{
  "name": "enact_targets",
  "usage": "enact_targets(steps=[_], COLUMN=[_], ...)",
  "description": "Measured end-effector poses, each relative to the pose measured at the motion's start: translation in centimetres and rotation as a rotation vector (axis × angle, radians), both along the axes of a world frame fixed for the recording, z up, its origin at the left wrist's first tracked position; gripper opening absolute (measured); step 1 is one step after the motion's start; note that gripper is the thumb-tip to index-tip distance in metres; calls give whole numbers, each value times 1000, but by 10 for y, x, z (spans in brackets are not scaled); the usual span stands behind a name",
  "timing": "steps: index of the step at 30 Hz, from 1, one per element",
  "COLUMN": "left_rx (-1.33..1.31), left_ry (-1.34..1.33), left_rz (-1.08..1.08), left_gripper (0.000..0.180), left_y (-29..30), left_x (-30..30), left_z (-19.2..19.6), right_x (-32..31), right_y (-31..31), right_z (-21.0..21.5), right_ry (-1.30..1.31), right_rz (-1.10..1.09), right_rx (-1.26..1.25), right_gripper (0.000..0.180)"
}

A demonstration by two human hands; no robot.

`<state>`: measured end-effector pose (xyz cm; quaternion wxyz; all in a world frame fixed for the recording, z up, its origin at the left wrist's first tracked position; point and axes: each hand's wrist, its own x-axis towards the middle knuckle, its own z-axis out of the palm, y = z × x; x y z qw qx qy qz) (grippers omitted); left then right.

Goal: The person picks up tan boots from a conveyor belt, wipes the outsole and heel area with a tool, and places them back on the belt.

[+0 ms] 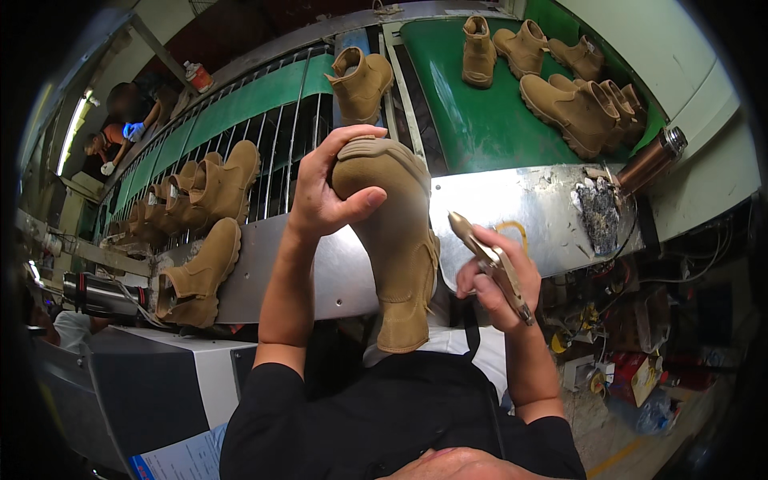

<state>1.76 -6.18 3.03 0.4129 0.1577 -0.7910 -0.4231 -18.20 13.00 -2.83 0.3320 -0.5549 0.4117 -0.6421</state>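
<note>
A tan boot (388, 232) is held up in front of my chest, toe end away from me and shaft opening near my body. My left hand (332, 184) wraps round its toe end, fingers over the edge of the sole and thumb on the upper. To the right of the boot, my right hand (500, 280) is closed round a metal hand tool (498, 272) with a tapered, brass-coloured tip. The tip points away from me and stands apart from the boot; the tool's exact kind does not show. Another tan boot (360, 88) stands just beyond my left hand.
Several tan boots (212, 188) line the metal rod rack at left; one boot (200, 276) is nearer. More boots (568, 112) rest on the green belt (448, 104). A dark bottle (652, 160) leans by the metal ledge (552, 196). Other people (132, 112) work at far left.
</note>
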Motion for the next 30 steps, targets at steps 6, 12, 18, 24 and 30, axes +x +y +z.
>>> enact_targets(steps=[6,12,18,24,30], left_rx=[79,149,214,272,411], left_ry=[12,92,159,236,291], left_rz=[14,-9,32,113,273], left_gripper=[78,71,75,69,63], left_y=[-17,-46,-61,-74,-74], left_x=[0,13,24,39,84], left_z=[-4,-21,-39,-59,-93], right_x=[14,19,28,32,37], right_y=[-63,-54,-17,7,15], right_z=[32,-29,-82,-109,-120], right_ry=[10,-92,-177,-332,-460], right_rz=[15,-15,50,55,55], right_rx=[-54,64,192,251,304], right_gripper=[48,44,43,42,45])
